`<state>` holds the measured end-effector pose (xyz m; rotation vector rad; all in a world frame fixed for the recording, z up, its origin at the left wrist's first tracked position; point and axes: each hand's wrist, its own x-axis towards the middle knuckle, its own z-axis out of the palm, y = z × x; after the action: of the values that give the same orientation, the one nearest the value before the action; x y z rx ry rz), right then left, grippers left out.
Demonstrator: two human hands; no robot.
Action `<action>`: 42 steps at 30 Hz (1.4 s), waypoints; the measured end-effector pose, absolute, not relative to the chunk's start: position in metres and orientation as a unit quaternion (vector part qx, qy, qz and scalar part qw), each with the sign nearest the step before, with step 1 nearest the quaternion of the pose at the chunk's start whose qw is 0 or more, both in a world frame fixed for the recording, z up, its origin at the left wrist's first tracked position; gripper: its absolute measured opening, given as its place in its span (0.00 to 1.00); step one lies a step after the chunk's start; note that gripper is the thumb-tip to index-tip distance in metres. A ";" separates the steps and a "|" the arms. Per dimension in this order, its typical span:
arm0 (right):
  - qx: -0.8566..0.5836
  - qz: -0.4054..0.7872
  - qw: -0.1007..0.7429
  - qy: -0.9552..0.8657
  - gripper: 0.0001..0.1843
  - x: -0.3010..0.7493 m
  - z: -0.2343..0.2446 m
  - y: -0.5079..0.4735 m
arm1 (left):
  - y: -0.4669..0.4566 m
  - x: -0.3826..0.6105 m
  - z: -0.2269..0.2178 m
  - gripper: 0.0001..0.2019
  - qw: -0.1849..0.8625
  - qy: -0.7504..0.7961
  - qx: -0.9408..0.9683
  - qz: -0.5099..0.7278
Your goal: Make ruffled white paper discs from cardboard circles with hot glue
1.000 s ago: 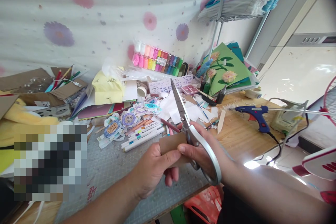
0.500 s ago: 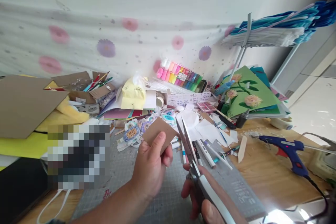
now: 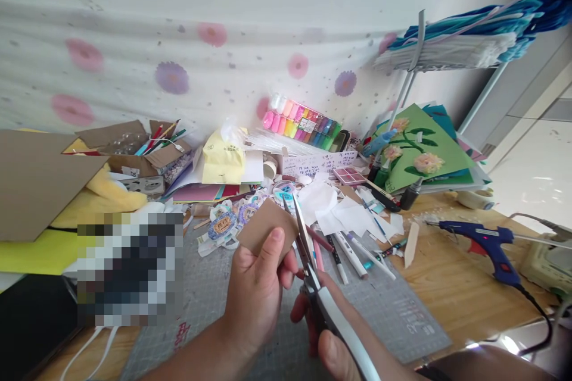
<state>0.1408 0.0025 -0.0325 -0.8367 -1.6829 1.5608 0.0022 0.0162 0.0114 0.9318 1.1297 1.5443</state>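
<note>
A small square of brown cardboard (image 3: 263,225) is pinched between the thumb and fingers of my left hand (image 3: 257,280), above the grey cutting mat (image 3: 201,292). My right hand (image 3: 330,321) grips a pair of scissors (image 3: 308,256) by the handles. The blades stand slightly apart and point away from me, close against the cardboard's right edge; whether they touch it I cannot tell. Behind the cardboard lie cut-out paper stickers (image 3: 223,223). Several markers (image 3: 351,255) and white paper scraps (image 3: 346,214) lie on the mat to the right of the scissors.
A blue hot glue gun (image 3: 487,244) lies on the wooden table (image 3: 465,292) at right. Along the back stand a pack of coloured clay (image 3: 304,122), an open cardboard box (image 3: 138,155) and a green flower card (image 3: 417,149). At left is a large cardboard sheet (image 3: 40,184).
The scissors and my right hand have moved left, bringing the blades to the cardboard's right edge. The blades look a little closer together. My left hand still holds the cardboard.
</note>
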 end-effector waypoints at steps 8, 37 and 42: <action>-0.308 0.579 0.349 -0.669 0.39 0.142 -0.014 -0.002 | 0.016 0.003 0.014 0.25 0.470 0.470 0.408 0.626; -0.404 0.509 0.259 -0.714 0.36 0.198 -0.002 -0.010 | 0.015 0.005 0.016 0.20 0.593 0.395 0.444 0.543; -0.372 0.535 0.287 -0.702 0.37 0.203 0.002 -0.012 | 0.011 0.007 0.015 0.24 0.573 0.425 0.496 0.495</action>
<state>0.2031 -0.0123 0.0022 -0.9950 -1.8747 1.4301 0.0066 0.0113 0.0147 1.1625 0.9957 1.1610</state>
